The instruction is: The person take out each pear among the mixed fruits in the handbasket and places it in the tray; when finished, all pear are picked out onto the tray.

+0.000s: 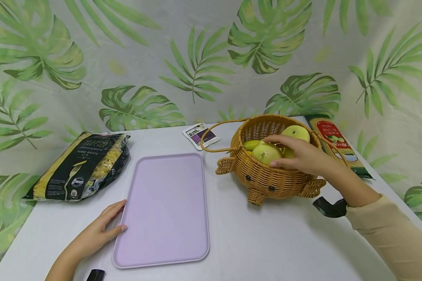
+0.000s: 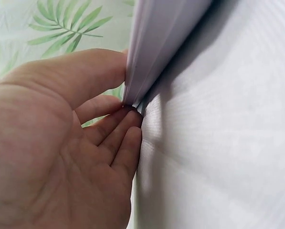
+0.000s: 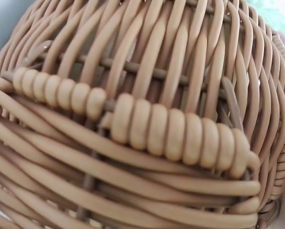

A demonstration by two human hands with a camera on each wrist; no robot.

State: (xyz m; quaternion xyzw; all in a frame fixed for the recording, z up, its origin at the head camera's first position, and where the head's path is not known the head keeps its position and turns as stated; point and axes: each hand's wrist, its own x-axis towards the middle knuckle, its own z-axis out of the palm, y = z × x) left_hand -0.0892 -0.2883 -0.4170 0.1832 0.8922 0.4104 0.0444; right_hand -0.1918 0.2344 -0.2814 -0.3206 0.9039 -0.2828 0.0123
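Observation:
A lilac rectangular tray (image 1: 165, 207) lies flat in front of me. At its left edge rests my left hand (image 1: 100, 230); in the left wrist view its thumb and fingertips touch the tray's side (image 2: 152, 47). Over on the right, a wicker basket (image 1: 256, 175) shaped like an animal's head holds several yellow-green fruits. My right hand (image 1: 299, 156) reaches over its rim and grips a pale green pear (image 1: 265, 153), thumb and fingers at its side and top. Another pear (image 1: 297, 133) sits behind that hand. Only woven basket wall (image 3: 147, 143) fills the right wrist view.
A bag of penne pasta (image 1: 81, 168) lies at the left back. Between tray and basket, near the back edge, is a small white and purple packet (image 1: 198, 134). A green and red package (image 1: 334, 140) lies behind the basket. The basket's looped handle (image 1: 211, 148) sticks out left.

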